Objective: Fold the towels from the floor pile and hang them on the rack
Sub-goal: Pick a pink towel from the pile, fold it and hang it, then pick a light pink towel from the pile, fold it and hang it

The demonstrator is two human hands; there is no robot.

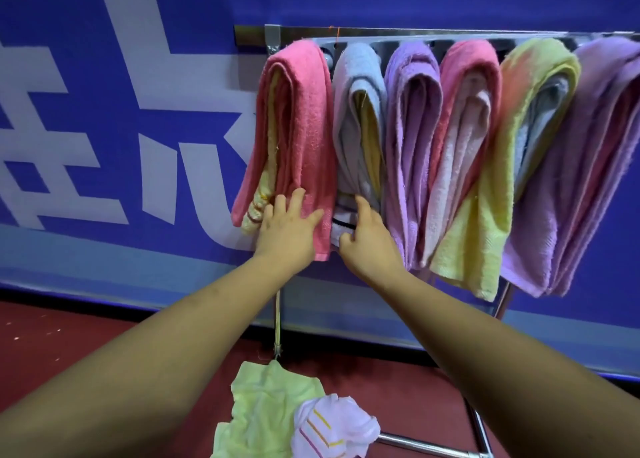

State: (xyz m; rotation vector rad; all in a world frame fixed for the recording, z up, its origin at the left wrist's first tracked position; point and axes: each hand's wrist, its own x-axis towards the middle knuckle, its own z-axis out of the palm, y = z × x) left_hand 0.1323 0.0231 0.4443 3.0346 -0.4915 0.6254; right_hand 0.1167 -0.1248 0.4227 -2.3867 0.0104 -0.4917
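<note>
A metal rack (433, 37) stands against the blue wall with several folded towels hung side by side on its top bar. My left hand (287, 227) lies flat with spread fingers on the lower end of the leftmost pink towel (298, 128). My right hand (369, 238) touches the bottom of the grey-lilac towel (360, 111) beside it, fingers at its white, dark-striped hem (343, 220). On the floor below lie a pale green towel (259, 405) and a crumpled white striped towel (332, 426).
Purple, pink, yellow and lilac towels (412, 146) fill the bar to the right. The rack's leg (277, 319) and low crossbar (426, 445) stand on the red floor (86, 347). A blue banner wall with white characters is right behind.
</note>
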